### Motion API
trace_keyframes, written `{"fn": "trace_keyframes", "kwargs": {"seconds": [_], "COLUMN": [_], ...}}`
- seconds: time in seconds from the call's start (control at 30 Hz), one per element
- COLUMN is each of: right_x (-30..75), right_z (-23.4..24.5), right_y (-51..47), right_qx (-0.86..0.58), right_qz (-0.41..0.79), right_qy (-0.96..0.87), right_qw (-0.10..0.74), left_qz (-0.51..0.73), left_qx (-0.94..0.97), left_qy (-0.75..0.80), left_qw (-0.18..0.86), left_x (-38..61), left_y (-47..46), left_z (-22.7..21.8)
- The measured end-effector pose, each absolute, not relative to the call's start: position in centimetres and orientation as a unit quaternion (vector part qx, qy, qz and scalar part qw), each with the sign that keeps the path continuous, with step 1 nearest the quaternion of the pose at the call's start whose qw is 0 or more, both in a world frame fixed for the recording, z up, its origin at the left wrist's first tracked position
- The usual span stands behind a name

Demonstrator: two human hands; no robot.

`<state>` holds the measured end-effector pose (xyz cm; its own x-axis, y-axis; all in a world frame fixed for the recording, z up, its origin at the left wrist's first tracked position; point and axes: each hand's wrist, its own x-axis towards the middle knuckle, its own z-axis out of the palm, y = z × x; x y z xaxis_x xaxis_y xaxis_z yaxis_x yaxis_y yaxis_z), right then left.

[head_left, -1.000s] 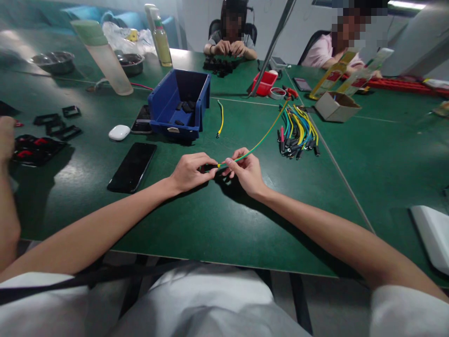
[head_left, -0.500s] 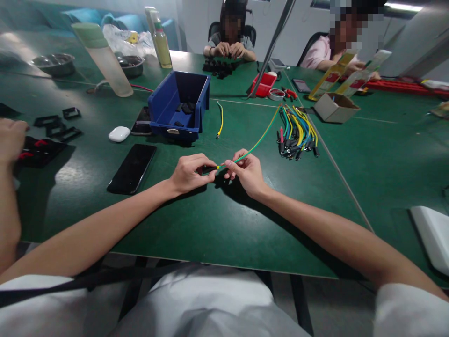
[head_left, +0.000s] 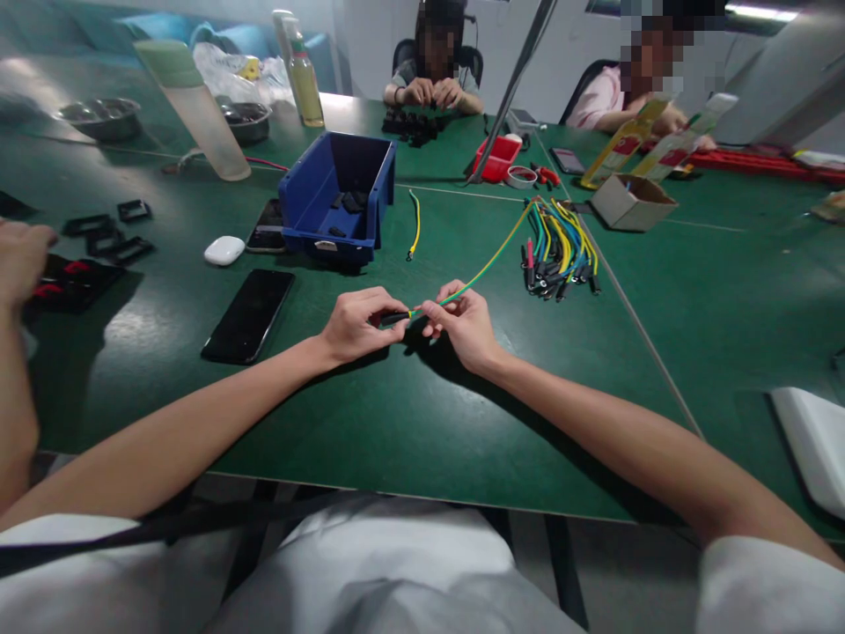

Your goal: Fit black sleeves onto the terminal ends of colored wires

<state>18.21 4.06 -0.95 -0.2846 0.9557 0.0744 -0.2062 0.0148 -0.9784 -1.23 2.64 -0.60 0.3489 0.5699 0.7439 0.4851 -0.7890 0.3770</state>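
Between finger and thumb, my left hand (head_left: 363, 326) grips a black sleeve (head_left: 396, 318) at the near end of a yellow-green wire (head_left: 496, 257). Just to the right, my right hand (head_left: 464, 326) pinches the same wire close to that sleeve. The wire curves away up and right, its far end by a bundle of wires (head_left: 561, 246) in yellow, green and blue with black-sleeved ends. A short yellow wire (head_left: 415, 224) lies alone beyond my hands. Behind my left hand stands a blue bin (head_left: 330, 242) with some small black pieces inside.
A black phone (head_left: 247, 317) and a white earbud case (head_left: 224, 251) lie to the left. At the far left is another person's hand (head_left: 23, 264) by black frames (head_left: 109, 233). A small cardboard box (head_left: 630, 207) stands right of the bundle. Two people sit across the table (head_left: 422, 423).
Both hands keep their places on the wire. Slightly more of the black sleeve shows at my left fingers; otherwise little differs.
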Motion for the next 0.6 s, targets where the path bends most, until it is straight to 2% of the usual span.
{"fn": "trace_keyframes", "kwargs": {"seconds": [0.6], "right_x": [18.09], "right_z": [-0.68], "right_y": [4.04], "right_qx": [-0.358], "right_qz": [0.605], "right_qy": [-0.526], "right_qw": [0.478], "left_qz": [0.462], "left_qx": [0.823], "left_qy": [0.325], "left_qw": [0.057], "left_x": [-1.2], "left_y": [2.63], "left_z": [-0.63]}}
